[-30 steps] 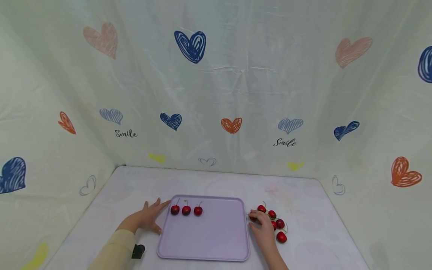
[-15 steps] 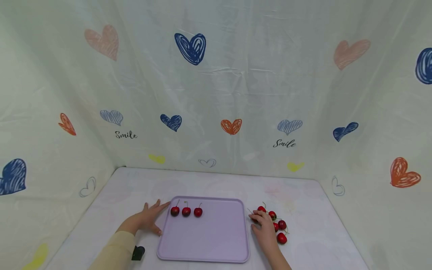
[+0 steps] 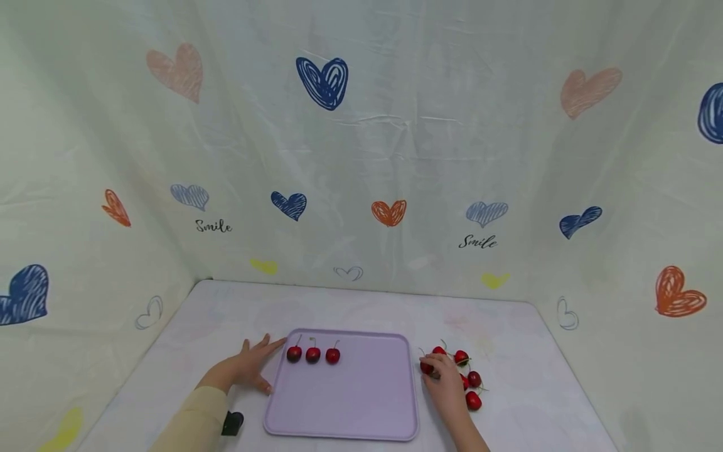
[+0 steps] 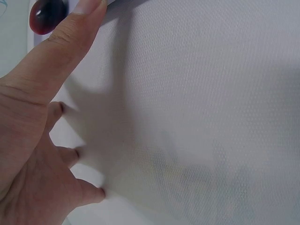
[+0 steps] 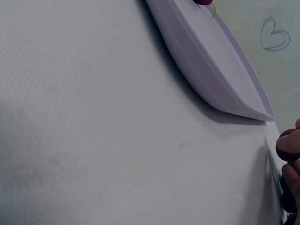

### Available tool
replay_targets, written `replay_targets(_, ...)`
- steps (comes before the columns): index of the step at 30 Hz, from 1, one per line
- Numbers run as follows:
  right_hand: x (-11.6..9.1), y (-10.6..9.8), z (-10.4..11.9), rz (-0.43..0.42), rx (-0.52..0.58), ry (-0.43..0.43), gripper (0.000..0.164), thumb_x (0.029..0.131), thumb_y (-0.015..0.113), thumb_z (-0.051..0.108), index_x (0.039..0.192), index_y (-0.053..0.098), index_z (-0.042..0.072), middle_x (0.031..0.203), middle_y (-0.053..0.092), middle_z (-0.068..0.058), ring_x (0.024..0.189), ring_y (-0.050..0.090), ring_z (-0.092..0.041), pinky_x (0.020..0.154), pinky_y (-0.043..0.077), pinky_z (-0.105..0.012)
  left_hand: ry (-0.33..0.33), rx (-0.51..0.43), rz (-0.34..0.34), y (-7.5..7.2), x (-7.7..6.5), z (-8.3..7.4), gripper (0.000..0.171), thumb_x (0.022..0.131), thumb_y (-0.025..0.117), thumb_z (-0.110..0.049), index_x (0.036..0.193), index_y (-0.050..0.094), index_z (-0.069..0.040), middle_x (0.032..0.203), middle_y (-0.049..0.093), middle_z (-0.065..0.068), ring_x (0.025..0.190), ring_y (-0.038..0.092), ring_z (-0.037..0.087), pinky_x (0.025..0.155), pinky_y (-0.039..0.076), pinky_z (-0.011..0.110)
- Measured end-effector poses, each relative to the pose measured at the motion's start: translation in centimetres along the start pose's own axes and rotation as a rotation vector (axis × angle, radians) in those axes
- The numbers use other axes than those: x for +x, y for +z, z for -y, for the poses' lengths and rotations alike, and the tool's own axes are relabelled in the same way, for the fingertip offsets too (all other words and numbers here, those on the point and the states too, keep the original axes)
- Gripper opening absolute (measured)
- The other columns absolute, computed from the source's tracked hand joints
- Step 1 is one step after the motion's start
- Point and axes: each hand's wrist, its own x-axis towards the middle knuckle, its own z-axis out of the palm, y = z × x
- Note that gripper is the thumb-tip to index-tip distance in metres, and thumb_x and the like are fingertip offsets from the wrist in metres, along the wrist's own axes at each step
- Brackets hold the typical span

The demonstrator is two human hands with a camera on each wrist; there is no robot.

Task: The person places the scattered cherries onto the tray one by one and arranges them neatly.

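My left hand (image 3: 245, 367) lies with spread fingers at the left rim of a lilac tray (image 3: 367, 389), fingertips and thumb at its edge. Along the tray's far left side, three dark red cherries (image 3: 313, 355) with stems stand in a row. To the right of the tray, my right hand (image 3: 446, 386) pinches a cherry (image 3: 426, 368) between thumb and fingers. The right wrist view catches this held cherry (image 5: 285, 146) at its right border, partly covered by a fingertip. Beside and partly behind that hand are several loose cherries (image 3: 473, 400).
A white table (image 3: 525, 389) lies under everything. Near my left sleeve sits a small black object (image 3: 232, 423), its kind unclear. A pale curtain (image 3: 361, 150) printed with hearts rises behind the table and at both sides.
Loose cherries beside my right hand have shifted slightly to the right. The pinched cherry shows more clearly between the fingers. My left hand and the tray have stayed in place.
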Motion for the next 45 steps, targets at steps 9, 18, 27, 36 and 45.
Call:
replay_targets(9,0.1,0.4,1.6,-0.039,0.216,-0.01,0.029,0.077,0.078,-0.005,0.105,0.073,0.004,0.105,0.063,-0.006,0.093,0.064,-0.023,0.076,0.055,-0.026,-0.014,0.003,0.001,0.0,-0.1,-0.2,0.105,0.063,0.091,-0.022,0.15,0.033,-0.007,0.15,0.018,0.039,0.126,0.004,0.073,0.094,0.014,0.081)
replay_targets(18,0.3,2.2,2.9,-0.014,0.296,-0.02,0.029,0.076,0.077,-0.006,0.103,0.072,0.003,0.104,0.063,-0.009,0.09,0.065,-0.024,0.075,0.056,-0.026,-0.001,0.002,-0.007,0.1,0.0,0.1,0.106,0.063,0.091,-0.022,0.15,0.033,-0.006,0.15,0.017,0.04,0.126,0.003,0.074,0.094,0.014,0.082)
replay_targets(27,0.2,4.2,4.4,0.023,0.359,-0.039,0.03,0.075,0.079,-0.003,0.103,0.071,0.004,0.102,0.063,-0.007,0.089,0.065,-0.022,0.079,0.055,-0.027,-0.013,0.001,-0.003,-0.1,-0.1,-0.2,0.105,0.063,0.091,-0.022,0.15,0.034,-0.007,0.151,0.018,0.039,0.125,0.004,0.074,0.091,0.017,0.083)
replay_targets(36,0.0,5.9,6.2,0.05,0.487,0.015,0.032,0.075,0.077,-0.007,0.106,0.07,-0.002,0.102,0.063,-0.012,0.091,0.066,-0.027,0.079,0.055,-0.024,-0.015,-0.006,-0.003,0.0,0.0,0.1,0.105,0.063,0.091,-0.021,0.151,0.033,-0.009,0.151,0.017,0.038,0.126,0.003,0.074,0.09,0.016,0.084)
replay_targets(45,0.0,7.3,6.7,0.071,0.506,-0.041,0.032,0.074,0.077,-0.009,0.105,0.069,-0.004,0.101,0.062,-0.013,0.085,0.067,-0.024,0.076,0.056,-0.026,-0.028,-0.011,0.004,0.1,0.0,0.1,0.106,0.064,0.091,-0.021,0.151,0.032,-0.009,0.152,0.017,0.037,0.126,0.003,0.073,0.09,0.016,0.084)
